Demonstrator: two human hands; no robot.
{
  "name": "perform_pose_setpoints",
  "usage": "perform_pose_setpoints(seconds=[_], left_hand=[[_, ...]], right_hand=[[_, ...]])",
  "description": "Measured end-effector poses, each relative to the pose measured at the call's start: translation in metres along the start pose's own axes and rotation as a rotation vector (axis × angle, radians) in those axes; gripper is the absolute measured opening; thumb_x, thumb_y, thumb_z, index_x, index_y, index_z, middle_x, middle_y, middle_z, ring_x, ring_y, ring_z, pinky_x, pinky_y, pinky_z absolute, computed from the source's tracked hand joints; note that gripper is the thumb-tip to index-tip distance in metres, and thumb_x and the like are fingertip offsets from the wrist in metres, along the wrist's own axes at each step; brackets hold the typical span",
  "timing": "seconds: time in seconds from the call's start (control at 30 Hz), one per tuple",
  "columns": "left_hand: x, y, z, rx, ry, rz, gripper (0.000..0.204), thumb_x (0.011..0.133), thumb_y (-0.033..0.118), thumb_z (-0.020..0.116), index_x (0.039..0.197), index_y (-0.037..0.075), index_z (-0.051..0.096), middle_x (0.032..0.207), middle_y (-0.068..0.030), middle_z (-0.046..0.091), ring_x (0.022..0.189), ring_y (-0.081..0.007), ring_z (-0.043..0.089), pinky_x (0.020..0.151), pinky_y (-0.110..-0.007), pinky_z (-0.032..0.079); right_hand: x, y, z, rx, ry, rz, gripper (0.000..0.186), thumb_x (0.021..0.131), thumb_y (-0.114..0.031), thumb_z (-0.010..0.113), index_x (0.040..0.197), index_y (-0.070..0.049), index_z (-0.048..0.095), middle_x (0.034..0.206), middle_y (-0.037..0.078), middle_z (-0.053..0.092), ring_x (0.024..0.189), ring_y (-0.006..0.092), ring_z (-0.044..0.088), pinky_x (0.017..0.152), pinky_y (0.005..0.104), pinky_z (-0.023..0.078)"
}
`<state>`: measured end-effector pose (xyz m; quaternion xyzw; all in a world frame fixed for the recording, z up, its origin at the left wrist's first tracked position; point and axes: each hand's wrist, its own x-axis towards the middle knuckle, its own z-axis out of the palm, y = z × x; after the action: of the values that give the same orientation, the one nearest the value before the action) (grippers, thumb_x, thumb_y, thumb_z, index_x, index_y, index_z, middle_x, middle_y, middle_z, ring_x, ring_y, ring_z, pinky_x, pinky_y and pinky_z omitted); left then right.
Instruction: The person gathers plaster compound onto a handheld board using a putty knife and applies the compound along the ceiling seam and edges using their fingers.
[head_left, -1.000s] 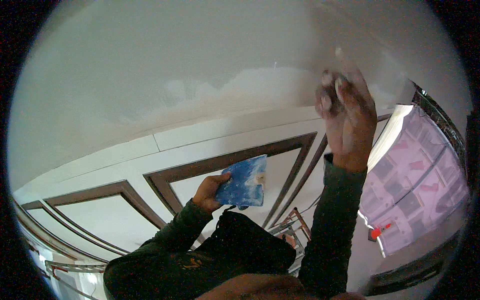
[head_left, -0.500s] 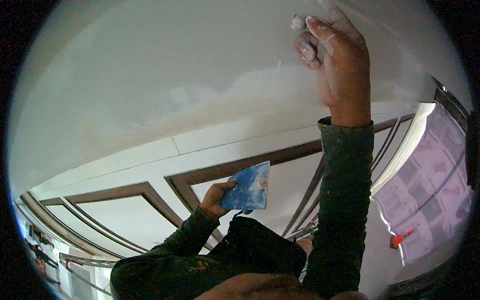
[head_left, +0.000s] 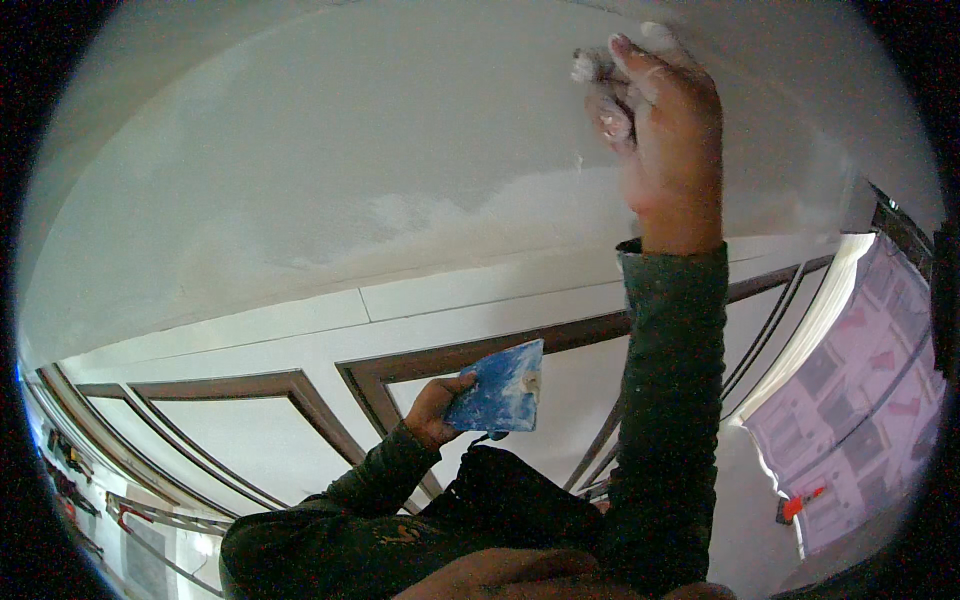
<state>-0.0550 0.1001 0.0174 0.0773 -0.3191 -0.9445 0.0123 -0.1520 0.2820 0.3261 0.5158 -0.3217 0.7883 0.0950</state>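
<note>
My left hand [head_left: 437, 408], low and a little left of the middle, grips the edge of a blue putty spreader [head_left: 490, 390], a flat plate smeared with white. My right hand [head_left: 668, 140] is raised high on the right, close to the grey-white plastered surface [head_left: 360, 130]. Its fingers are curled and coated in white paste. Whether something small sits between them, I cannot make out. A lighter, patchy band [head_left: 400, 212] of plaster runs along the lower part of that surface, left of my right hand.
Below the plaster is a white wall with brown-framed panels [head_left: 215, 385]. At the right hangs a pinkish patterned curtain [head_left: 850, 380] with a pale edge, and a small red object [head_left: 795, 507] shows against it. A metal frame [head_left: 165, 512] stands at lower left.
My right hand has shifted slightly left and down in the view, its fingers still curled. The wall and curtain sit a little lower as the view tilts. My left hand keeps the blue spreader.
</note>
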Motion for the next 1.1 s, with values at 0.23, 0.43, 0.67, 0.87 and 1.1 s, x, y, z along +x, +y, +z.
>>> perform_pose_setpoints(seconds=[0.23, 0.43, 0.67, 0.87, 1.1], left_hand=[[-0.003, 0.002, 0.007, -0.035, -0.092, -0.007, 0.034, 0.091, 0.014, 0.039, 0.118, -0.006, 0.035, 0.105, -0.0196, 0.053, 0.089, -0.0300, 0.060, 0.080, -0.043, 0.051], [-0.005, 0.001, 0.003, -0.052, -0.103, -0.034, 0.035, 0.091, 0.015, 0.038, 0.119, -0.007, 0.034, 0.105, -0.0205, 0.053, 0.089, -0.0309, 0.059, 0.078, -0.042, 0.052], [-0.002, -0.003, 0.006, 0.027, 0.080, -0.006, 0.042, 0.086, 0.020, 0.049, 0.113, -0.010, 0.040, 0.099, -0.0224, 0.057, 0.076, -0.0324, 0.061, 0.066, -0.046, 0.051], [-0.011, 0.001, 0.034, -0.051, 0.190, 0.007, 0.038, 0.086, 0.017, 0.049, 0.112, -0.009, 0.042, 0.099, -0.0209, 0.057, 0.076, -0.0311, 0.061, 0.067, -0.041, 0.052], [-0.015, 0.002, 0.036, 0.133, 0.129, 0.025, 0.034, 0.086, 0.015, 0.049, 0.109, -0.009, 0.044, 0.095, -0.0177, 0.059, 0.078, -0.0268, 0.062, 0.072, -0.038, 0.053]], right_hand=[[-0.001, 0.012, 0.028, 0.074, -0.102, 0.011, 0.020, 0.080, -0.011, 0.053, 0.094, -0.005, 0.040, 0.072, 0.012, 0.059, 0.042, 0.0087, 0.038, 0.036, 0.0201, 0.026], [-0.007, 0.019, -0.004, -0.093, -0.049, -0.102, 0.033, 0.080, -0.009, 0.051, 0.111, -0.005, 0.039, 0.070, 0.011, 0.058, 0.042, 0.0081, 0.037, 0.036, 0.0191, 0.027], [0.004, 0.019, 0.006, 0.156, 0.072, 0.040, 0.031, 0.080, -0.010, 0.053, 0.109, -0.004, 0.043, 0.069, 0.010, 0.058, 0.046, 0.0080, 0.042, 0.039, 0.0176, 0.030], [-0.023, 0.018, 0.036, 0.077, -0.313, -0.008, 0.033, 0.081, -0.011, 0.051, 0.108, -0.002, 0.035, 0.071, 0.010, 0.057, 0.051, 0.0097, 0.046, 0.045, 0.0202, 0.036], [0.007, 0.010, -0.021, 0.284, 0.123, -0.021, 0.013, 0.080, -0.010, 0.054, 0.092, -0.009, 0.050, 0.069, 0.007, 0.058, 0.055, 0.0109, 0.053, 0.043, 0.0205, 0.036]])
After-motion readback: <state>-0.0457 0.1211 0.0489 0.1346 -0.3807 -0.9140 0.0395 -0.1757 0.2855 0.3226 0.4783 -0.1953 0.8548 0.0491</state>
